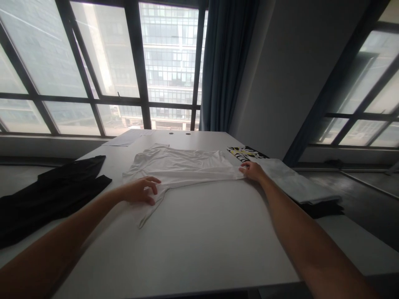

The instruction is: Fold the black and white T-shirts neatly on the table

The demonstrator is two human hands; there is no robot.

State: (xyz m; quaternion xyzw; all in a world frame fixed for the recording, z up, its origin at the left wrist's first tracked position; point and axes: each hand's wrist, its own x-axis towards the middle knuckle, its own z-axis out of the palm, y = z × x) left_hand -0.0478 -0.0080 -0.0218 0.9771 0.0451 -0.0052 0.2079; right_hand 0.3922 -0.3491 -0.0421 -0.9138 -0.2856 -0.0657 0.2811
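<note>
On white table, white shirt is pressed by left hand, fingers spread wide; its right edge is pinched by right hand, fingers narrow. Black garment is laid left.

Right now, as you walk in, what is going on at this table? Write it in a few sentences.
A person has a white T-shirt lying flat on a white table. The left hand rests open on the shirt's near left part, by the sleeve. The right hand touches the shirt's right end; a pinch cannot be made out. A black garment lies at the table's left edge, and a pile of folded clothes sits at the right.
</note>
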